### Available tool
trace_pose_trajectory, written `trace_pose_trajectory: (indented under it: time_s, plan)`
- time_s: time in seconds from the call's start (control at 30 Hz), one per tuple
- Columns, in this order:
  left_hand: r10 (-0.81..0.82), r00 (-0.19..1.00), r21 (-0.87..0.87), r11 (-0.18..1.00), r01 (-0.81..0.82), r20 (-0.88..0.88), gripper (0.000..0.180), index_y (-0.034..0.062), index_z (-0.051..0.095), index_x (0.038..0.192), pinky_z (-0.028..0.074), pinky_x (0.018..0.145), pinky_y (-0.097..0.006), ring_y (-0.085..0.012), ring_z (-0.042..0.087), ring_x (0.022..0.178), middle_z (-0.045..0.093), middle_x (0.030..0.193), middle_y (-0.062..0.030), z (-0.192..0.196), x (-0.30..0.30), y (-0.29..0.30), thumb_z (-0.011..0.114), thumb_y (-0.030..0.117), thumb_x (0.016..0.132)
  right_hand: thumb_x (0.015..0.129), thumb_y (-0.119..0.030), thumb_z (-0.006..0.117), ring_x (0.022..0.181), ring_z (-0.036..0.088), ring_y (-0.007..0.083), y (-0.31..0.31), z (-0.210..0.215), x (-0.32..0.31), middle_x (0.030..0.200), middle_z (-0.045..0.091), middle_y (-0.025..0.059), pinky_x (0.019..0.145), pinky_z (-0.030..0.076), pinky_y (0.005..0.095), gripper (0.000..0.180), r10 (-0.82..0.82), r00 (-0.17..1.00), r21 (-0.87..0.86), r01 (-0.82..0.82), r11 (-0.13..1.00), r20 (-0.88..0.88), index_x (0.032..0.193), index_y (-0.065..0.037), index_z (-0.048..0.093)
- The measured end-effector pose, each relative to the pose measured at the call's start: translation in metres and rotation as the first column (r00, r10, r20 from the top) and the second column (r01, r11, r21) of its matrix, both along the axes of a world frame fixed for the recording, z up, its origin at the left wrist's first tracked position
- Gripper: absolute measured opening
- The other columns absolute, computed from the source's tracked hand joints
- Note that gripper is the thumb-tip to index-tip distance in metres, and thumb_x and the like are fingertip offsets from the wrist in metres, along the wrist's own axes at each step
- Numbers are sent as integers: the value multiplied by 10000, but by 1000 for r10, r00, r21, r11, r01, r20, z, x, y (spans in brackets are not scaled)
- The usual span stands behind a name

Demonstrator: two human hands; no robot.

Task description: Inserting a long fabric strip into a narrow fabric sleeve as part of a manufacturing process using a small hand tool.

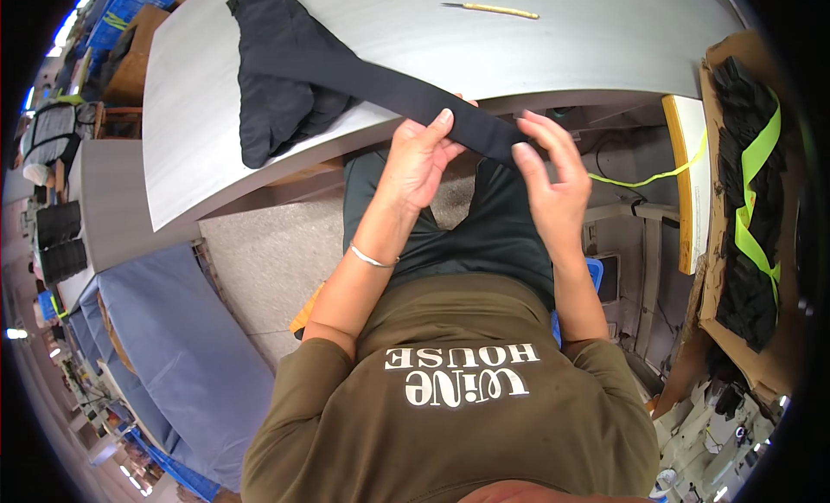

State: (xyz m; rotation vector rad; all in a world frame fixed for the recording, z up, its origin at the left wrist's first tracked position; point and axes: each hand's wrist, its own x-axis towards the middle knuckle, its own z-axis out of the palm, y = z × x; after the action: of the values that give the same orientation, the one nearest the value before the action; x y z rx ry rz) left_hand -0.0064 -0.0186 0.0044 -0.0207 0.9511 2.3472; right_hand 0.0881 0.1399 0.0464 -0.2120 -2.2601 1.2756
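Note:
A wide, flat black band runs from a gathered piece of black fabric on the table toward me, ending past the table's near edge. My left hand is closed on the band, thumb lying on top and fingers beneath it. At the band's near end is my right hand, its thumb against the black material and its other fingers curved around that end. The stretch between my two hands lies flat and fairly taut above my lap.
A thin yellow-handled tool lies on the far part of the pale table. To the right, a cardboard box holds black gathered pieces and a neon-yellow strip. Blue-grey cloth covers something at the left.

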Motion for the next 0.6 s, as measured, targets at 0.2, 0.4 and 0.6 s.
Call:
trace_pose_trajectory:
  time_s: [0.2, 0.4, 0.6]
  plan:
    - [-182, 982, -54, 982, 180, -42, 351, -32, 544, 1271, 533, 975, -412, -246, 625, 1141, 629, 1235, -193, 6, 2, 14, 601, 155, 980, 893, -202, 729, 772, 613, 57, 10, -27, 11, 849, 689, 27, 664, 485, 231, 234, 131, 959, -598, 49, 800, 253, 1003, 4, 706]
    - [-151, 989, -228, 963, 146, -6, 224, 17, 597, 1079, 588, 788, -384, -186, 670, 896, 681, 1043, -98, -8, 25, 33, 688, 157, 929, 927, -186, 684, 642, 596, 60, 3, -43, 5, 711, 654, 15, 598, 488, 235, 198, 31, 955, -520, 134, 844, 296, 893, 10, 695]
    - [-65, 994, -259, 962, 86, 88, 199, 8, 616, 1014, 577, 781, -332, -169, 679, 855, 691, 945, -79, -14, 20, 26, 718, 143, 908, 979, -183, 595, 755, 626, 97, 21, -41, 37, 974, 672, 75, 664, 497, 236, 243, -21, 986, -699, 133, 702, 166, 1075, 29, 661]
